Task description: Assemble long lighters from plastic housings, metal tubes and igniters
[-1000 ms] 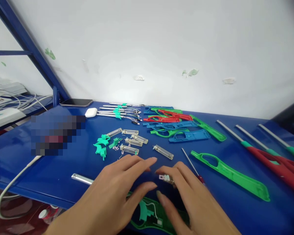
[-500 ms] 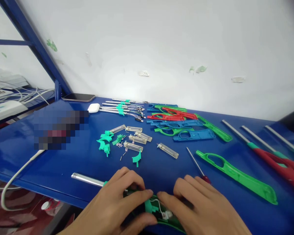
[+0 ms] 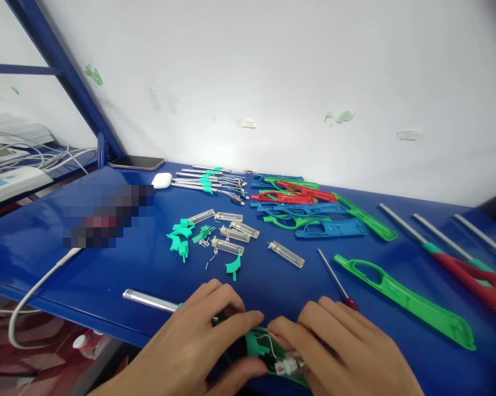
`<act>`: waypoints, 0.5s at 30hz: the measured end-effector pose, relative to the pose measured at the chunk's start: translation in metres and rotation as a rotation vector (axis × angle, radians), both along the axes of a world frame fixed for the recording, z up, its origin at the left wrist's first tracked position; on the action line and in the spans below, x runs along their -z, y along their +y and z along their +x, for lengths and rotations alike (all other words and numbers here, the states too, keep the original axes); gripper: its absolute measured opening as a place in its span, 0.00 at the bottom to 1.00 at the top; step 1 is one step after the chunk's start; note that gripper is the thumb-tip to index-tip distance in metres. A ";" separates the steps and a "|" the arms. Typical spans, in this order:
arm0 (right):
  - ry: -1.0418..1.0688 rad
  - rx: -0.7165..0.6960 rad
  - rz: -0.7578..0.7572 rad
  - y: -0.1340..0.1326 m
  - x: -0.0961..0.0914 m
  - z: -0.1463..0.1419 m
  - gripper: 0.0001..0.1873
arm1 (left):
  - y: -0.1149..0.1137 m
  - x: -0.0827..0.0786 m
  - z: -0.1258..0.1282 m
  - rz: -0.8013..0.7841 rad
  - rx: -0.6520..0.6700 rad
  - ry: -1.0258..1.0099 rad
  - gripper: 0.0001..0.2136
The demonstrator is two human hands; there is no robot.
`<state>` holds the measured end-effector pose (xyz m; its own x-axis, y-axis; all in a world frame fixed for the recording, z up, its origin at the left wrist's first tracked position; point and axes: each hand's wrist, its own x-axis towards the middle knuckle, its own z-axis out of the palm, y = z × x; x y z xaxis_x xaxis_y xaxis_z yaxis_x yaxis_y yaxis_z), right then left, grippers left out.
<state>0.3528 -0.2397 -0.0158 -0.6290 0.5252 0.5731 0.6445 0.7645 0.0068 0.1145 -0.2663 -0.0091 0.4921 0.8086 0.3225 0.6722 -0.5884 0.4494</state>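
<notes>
Green plastic, a half shell of a long lighter handle (image 3: pixel 272 357), lies at the near edge of the glossy blue surface (image 3: pixel 119 275), at six o'clock in the view, and both hands are on it. The left hand (image 3: pixel 198 341) clasps its left part, fingers curled over the top and thumb underneath. The right hand (image 3: pixel 347 352) pinches a small white and silver cylinder (image 3: pixel 289 365) with a thin white wire, pressing it into the shell beside a teal plastic trigger piece (image 3: pixel 252 345). A silver metal tube (image 3: pixel 148 300) sticks out from under the left hand toward nine o'clock.

Just beyond the right hand, at about one o'clock from it, lies a thin screwdriver with a dark red handle (image 3: pixel 334 280). Further out at two o'clock rests another long green plastic handle shell (image 3: pixel 400 300). At twelve o'clock from the hands lie several clear little tubes (image 3: pixel 231 234) and a cluster of loose teal trigger pieces (image 3: pixel 179 236). Past those, near the white wall, sits a heap of red, blue and green handle shells (image 3: pixel 301 209) and a row of metal tubes with wires (image 3: pixel 208 181). Finished red lighters with metal tubes (image 3: pixel 458 258) lie at three o'clock. A white cable (image 3: pixel 33 297) hangs over the edge at nine o'clock.
</notes>
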 end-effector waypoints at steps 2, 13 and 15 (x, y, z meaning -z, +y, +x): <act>0.075 0.005 -0.053 0.001 0.001 -0.002 0.24 | 0.003 -0.002 0.004 -0.001 -0.007 0.017 0.11; 0.112 0.151 -0.295 -0.005 0.019 0.024 0.18 | 0.014 0.009 0.020 0.034 -0.007 -0.089 0.11; 0.156 0.153 -0.349 -0.004 0.016 0.027 0.11 | 0.015 0.010 0.021 0.045 0.006 -0.093 0.11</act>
